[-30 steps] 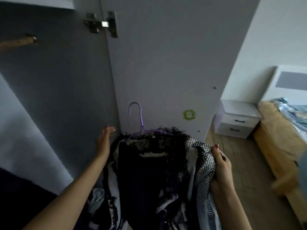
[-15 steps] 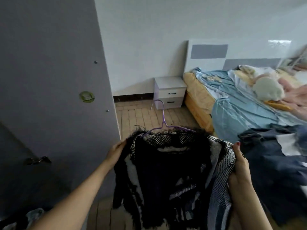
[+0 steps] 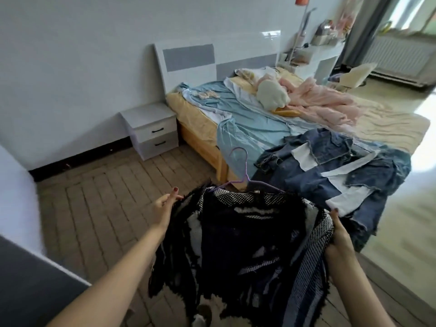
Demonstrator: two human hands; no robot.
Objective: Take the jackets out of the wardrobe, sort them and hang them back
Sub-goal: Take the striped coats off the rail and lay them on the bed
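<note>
A black-and-white tweed jacket (image 3: 247, 237) with frayed edges hangs on a purple hanger (image 3: 244, 178) in front of me. My left hand (image 3: 165, 206) holds the jacket's left shoulder, fingers pinching the fabric edge. My right hand (image 3: 339, 239) grips the jacket's right shoulder and sleeve. A denim jacket (image 3: 330, 175) with white patches lies spread on the foot of the bed (image 3: 207, 128), just beyond the hanger. The wardrobe door corner (image 3: 30, 289) shows at the lower left.
A white nightstand (image 3: 151, 128) with two drawers stands against the wall beside the bed. Blue sheets, pink fabric and a cream cushion (image 3: 271, 93) lie across the bed. A white desk (image 3: 318, 55) and a radiator stand at the far right. Wooden plank floor (image 3: 99, 190) stretches between me and the nightstand.
My view has swung right, away from the wardrobe and toward the bed. Both hands carried the tweed jacket on its hanger along, keeping hold of its shoulders.
</note>
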